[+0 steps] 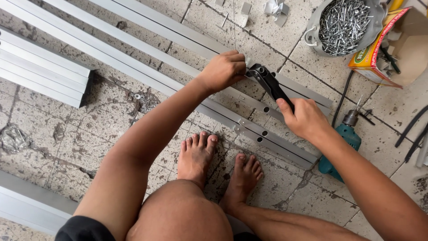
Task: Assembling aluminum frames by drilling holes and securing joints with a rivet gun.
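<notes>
Right hand (305, 119) grips rivet tool (269, 82); left hand (224, 69) steadies its head.

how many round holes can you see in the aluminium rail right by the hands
3: one round hole just left of the right hand, two lower on the grey aluminium rail near the toes. The black hand riveter and left hand may hide more.

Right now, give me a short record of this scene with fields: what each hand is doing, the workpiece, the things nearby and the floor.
left hand: left hand grips the head end of the black hand riveter
right hand: right hand closed around the riveter's handles
workpiece: aluminium rails lying side by side, with holes, under the tool
nearby: pot of rivets; teal power drill; open cardboard box
floor: worn speckled tile floor; bare feet beside the rails
</notes>
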